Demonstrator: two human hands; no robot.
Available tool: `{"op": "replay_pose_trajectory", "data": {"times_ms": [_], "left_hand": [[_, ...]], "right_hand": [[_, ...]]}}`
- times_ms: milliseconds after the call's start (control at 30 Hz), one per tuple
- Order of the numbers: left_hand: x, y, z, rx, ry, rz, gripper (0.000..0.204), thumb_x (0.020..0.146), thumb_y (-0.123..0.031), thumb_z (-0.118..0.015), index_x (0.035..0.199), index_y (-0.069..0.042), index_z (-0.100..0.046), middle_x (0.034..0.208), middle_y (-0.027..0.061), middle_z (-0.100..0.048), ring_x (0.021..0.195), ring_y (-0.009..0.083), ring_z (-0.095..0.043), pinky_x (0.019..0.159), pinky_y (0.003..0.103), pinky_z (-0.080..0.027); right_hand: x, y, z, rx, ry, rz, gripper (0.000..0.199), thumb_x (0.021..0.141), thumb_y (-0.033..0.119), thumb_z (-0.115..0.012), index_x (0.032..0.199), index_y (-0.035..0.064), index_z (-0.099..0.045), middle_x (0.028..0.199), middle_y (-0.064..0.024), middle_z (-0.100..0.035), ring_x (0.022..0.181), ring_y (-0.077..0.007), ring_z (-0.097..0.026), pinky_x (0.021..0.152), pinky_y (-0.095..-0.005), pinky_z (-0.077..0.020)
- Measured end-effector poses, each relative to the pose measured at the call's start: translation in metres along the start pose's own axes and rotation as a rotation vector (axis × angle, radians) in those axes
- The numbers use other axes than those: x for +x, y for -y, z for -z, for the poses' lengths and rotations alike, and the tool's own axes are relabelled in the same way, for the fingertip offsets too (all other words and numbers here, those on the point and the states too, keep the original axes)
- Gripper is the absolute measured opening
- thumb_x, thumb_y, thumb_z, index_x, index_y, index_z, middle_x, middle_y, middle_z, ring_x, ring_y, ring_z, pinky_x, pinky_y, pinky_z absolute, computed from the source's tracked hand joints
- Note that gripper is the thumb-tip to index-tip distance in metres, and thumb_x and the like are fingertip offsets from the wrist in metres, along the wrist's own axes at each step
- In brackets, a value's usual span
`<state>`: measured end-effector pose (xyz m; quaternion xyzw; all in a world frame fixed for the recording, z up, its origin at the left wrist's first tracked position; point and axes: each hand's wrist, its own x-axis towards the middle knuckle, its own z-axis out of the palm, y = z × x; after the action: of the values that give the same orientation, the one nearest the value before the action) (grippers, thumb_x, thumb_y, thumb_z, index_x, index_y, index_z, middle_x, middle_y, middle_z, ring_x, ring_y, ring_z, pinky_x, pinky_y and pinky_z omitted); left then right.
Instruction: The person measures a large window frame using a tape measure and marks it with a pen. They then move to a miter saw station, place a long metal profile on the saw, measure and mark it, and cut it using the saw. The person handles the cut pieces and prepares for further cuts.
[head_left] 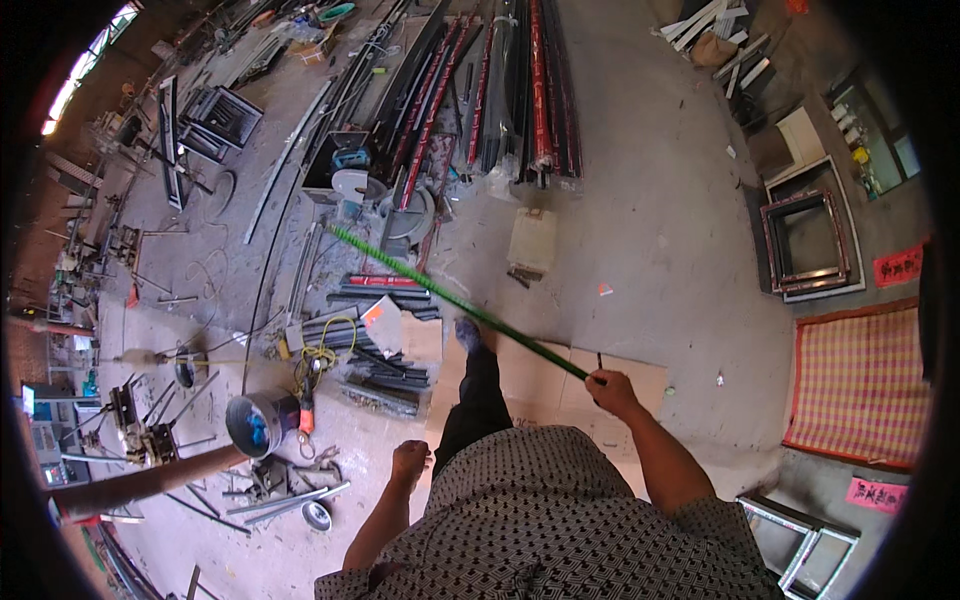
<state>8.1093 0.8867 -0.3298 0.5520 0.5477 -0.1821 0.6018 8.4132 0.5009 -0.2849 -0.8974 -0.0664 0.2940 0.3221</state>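
My right hand grips the near end of a long thin green rod, which runs up and to the left, its far tip above a round saw machine. A small dark stick pokes up from the same fist. My left hand hangs at my side in a loose fist with nothing in it. My dark trouser leg and shoe step forward onto flat cardboard sheets on the concrete floor.
Long metal profiles lie bundled ahead. Cut dark bars, a yellow cable coil and a grey bucket sit left. Window frames and a checked mat lie right; a light frame is near my right.
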Motion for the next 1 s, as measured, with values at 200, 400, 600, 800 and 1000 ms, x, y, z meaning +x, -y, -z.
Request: {"op": "replay_pose_trajectory", "data": {"times_ms": [200,400,600,800,1000], "left_hand": [[0.171,-0.035,0.072,0.936,-0.065,-0.707,0.02,0.094,-0.022,-0.064,0.088,-0.003,-0.067,0.069,0.0023,-0.063,0.057,0.0147,-0.057,0.052,0.032,-0.047],[0.193,-0.295,0.052,-0.201,-0.104,-0.186,0.026,0.1,-0.029,-0.064,0.102,-0.004,-0.069,0.083,0.0028,-0.068,0.066,0.012,-0.064,0.054,0.027,-0.051],[0.204,-0.414,0.054,-0.389,-0.276,-0.329,0.031,0.101,-0.029,-0.063,0.114,-0.002,-0.069,0.098,0.0063,-0.072,0.079,0.0131,-0.068,0.069,0.027,-0.054],[0.219,-0.323,0.012,-0.476,-0.453,-0.09,0.025,0.102,-0.027,-0.06,0.093,-0.004,-0.063,0.077,0.0017,-0.06,0.063,0.01,-0.054,0.057,0.027,-0.045],[0.202,-0.327,-0.111,-0.749,-0.696,0.431,0.029,0.101,-0.024,-0.063,0.114,0.001,-0.066,0.093,0.0074,-0.07,0.08,0.0158,-0.067,0.068,0.027,-0.054]], "right_hand": [[0.115,0.056,-0.024,-0.111,0.101,0.028,0.034,0.091,0.038,-0.067,0.099,0.0061,-0.076,0.084,-0.0186,-0.072,0.081,-0.0384,-0.07,0.076,-0.0474,-0.0549],[0.226,0.142,0.033,-0.226,0.092,0.006,0.034,0.091,0.038,-0.067,0.102,0.0075,-0.078,0.097,-0.0183,-0.074,0.094,-0.0373,-0.072,0.084,-0.0448,-0.0558],[0.379,0.228,0.059,-0.376,0.235,0.236,0.032,0.09,0.037,-0.066,0.099,0.0086,-0.077,0.095,-0.0166,-0.073,0.091,-0.0365,-0.069,0.081,-0.0456,-0.0548],[0.54,0.306,0.038,-0.528,0.483,0.419,0.031,0.09,0.04,-0.063,0.097,0.0126,-0.078,0.098,-0.0161,-0.071,0.096,-0.0382,-0.067,0.084,-0.049,-0.0543],[0.728,0.332,-0.01,-0.646,0.74,0.728,0.028,0.089,0.039,-0.065,0.087,0.0116,-0.073,0.086,-0.0161,-0.07,0.082,-0.0414,-0.067,0.072,-0.0517,-0.054]]}}
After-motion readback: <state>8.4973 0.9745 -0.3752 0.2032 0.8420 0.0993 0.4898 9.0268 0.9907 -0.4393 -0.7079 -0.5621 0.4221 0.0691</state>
